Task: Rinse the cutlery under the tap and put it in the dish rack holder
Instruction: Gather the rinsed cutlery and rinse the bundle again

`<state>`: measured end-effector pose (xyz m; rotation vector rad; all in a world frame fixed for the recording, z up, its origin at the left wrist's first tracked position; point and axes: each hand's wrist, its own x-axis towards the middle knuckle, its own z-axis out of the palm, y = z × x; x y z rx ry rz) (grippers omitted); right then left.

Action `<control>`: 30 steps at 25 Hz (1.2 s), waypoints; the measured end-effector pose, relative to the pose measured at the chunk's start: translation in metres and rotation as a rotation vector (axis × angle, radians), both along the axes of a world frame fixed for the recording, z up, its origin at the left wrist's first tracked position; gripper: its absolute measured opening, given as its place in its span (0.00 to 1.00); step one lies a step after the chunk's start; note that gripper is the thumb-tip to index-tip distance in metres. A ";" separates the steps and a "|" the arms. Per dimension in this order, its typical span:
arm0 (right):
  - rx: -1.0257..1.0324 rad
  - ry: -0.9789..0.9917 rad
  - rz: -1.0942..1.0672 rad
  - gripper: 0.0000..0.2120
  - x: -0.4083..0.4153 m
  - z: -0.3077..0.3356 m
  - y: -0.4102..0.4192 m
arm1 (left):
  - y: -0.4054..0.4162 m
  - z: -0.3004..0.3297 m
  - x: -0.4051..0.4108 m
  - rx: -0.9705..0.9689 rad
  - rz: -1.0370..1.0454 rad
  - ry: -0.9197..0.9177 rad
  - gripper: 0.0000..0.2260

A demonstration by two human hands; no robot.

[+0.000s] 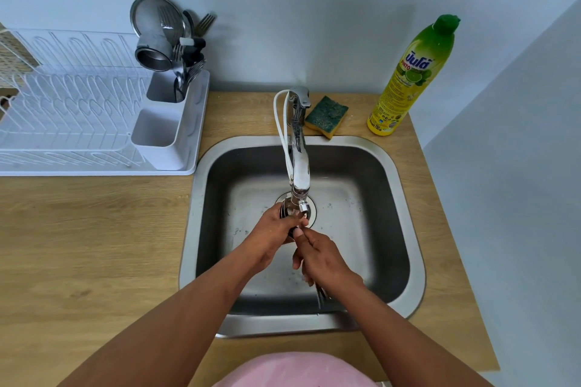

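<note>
Both my hands meet over the steel sink (399, 192), just under the spout of the chrome tap (299, 166). My right hand (320, 258) grips a bundle of cutlery (321, 294) whose fork tines stick out below the hand toward the sink's front wall. My left hand (273, 236) closes its fingers round the upper end of the same cutlery right beside the tap's nozzle. The white cutlery holder (166, 135) hangs on the dish rack (63, 110) at the left; its far compartment holds forks and spoons (185, 72), its near compartment looks empty.
A green-and-yellow sponge (327, 116) lies behind the sink on the wooden counter (94, 245). A yellow dish soap bottle (412, 78) stands at the back right. A metal strainer and cup (154, 41) rest in the rack by the holder. A wall closes the right side.
</note>
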<state>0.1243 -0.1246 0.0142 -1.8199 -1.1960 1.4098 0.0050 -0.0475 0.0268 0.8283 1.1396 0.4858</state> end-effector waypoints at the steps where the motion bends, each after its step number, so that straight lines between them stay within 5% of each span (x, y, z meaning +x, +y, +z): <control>1: 0.020 -0.093 0.058 0.18 0.000 0.000 0.000 | -0.001 -0.002 0.002 0.036 0.015 0.057 0.08; 5: 0.083 -0.215 0.125 0.17 -0.001 0.000 0.004 | 0.002 0.000 0.004 0.056 0.004 0.100 0.06; 8: 0.030 -0.034 0.023 0.17 0.004 -0.002 0.002 | 0.009 0.001 -0.011 -0.080 -0.037 -0.153 0.10; 17: -0.150 0.537 -0.183 0.12 0.004 0.008 0.000 | 0.005 -0.009 -0.011 -0.040 0.010 -0.139 0.10; 22: -0.070 0.117 -0.118 0.17 -0.001 0.010 0.002 | 0.002 -0.012 -0.008 -0.077 0.024 -0.054 0.14; 30: 0.071 -0.249 -0.004 0.19 -0.006 0.006 0.001 | 0.004 -0.012 -0.006 -0.171 0.109 -0.096 0.07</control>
